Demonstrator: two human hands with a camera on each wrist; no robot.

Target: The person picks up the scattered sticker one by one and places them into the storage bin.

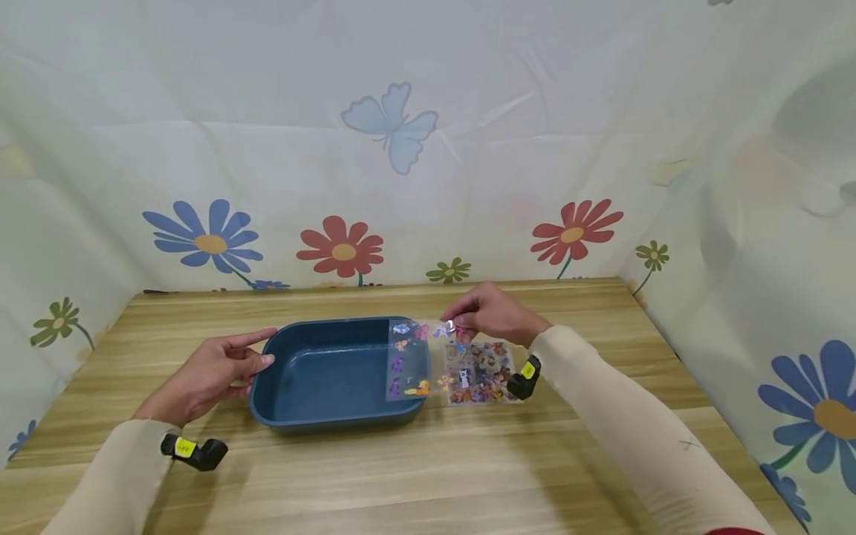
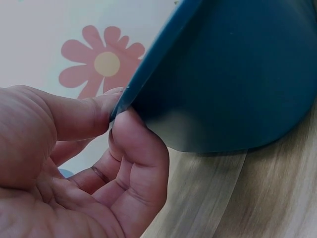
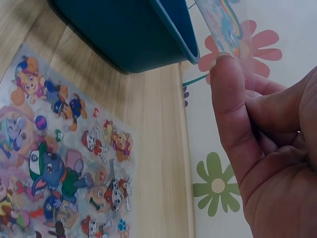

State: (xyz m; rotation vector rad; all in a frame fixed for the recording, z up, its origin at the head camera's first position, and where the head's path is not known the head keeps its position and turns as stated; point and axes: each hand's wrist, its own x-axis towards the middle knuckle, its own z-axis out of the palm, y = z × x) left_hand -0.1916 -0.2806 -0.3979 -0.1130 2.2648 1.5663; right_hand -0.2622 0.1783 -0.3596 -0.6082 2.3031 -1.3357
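A dark blue oval-cornered plastic basin stands on the wooden table. My left hand pinches its left rim; in the left wrist view the thumb and bent index finger of that hand grip the basin wall. My right hand pinches the upper right corner of a clear sticker sheet with colourful pony figures. That sheet lies across the basin's right end and extends past its rim. Below the right hand, more sticker sheets with cartoon dogs lie on the table, partly overlapped by the held sheet.
The wood-grain table backs onto a pale cloth printed with flowers and a butterfly. Similar cloth hangs at the left and right sides. A small black camera is strapped to the left wrist, another to the right.
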